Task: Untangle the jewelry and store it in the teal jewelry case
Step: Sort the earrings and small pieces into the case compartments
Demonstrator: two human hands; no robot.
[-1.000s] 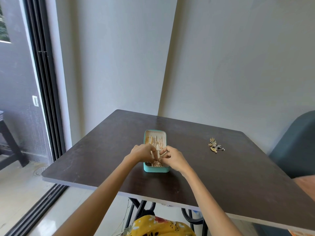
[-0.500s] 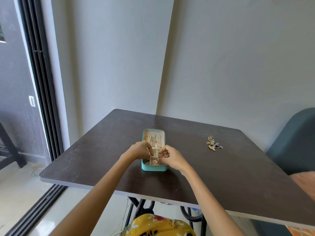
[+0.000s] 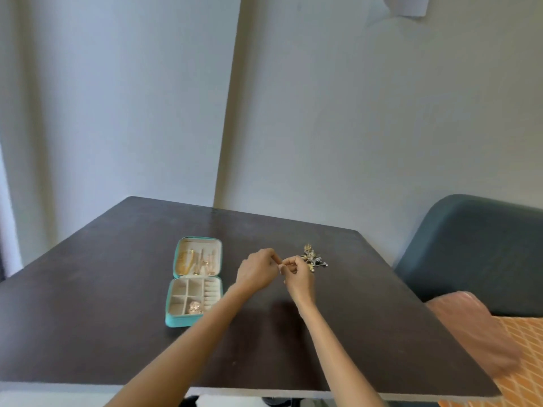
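While both arms reach out over the dark desk (image 3: 117,333), the left hand (image 3: 258,274) and right hand (image 3: 296,274) meet fingertip to fingertip, raised a little above the surface. Both have curled fingers, thumb against forefinger as in a pinch; whatever is between them is too small and blurred to make out, so I cannot tell whether either hand actually holds anything. Just beyond the right hand, on its far right side and close to the knuckles, a tangled jewelry heap (image 3: 314,257) of gold and silver pieces lies on the desk; contact with the fingers cannot be judged. To the left of the left hand, apart from it, the teal case (image 3: 176,320) lies open flat. Its far half, the lid, carries a gold chain (image 3: 185,261) and a few hanging pieces. Its near half is split into cream compartments, with ring rolls on the side nearest the left forearm. One small rose-gold piece (image 3: 194,307) sits in a near compartment. The left forearm passes over the case's near right corner. To the right of the right arm, past the desk edge, stands a dark blue chair (image 3: 476,245), and nearer, orange patterned cloth (image 3: 526,348).
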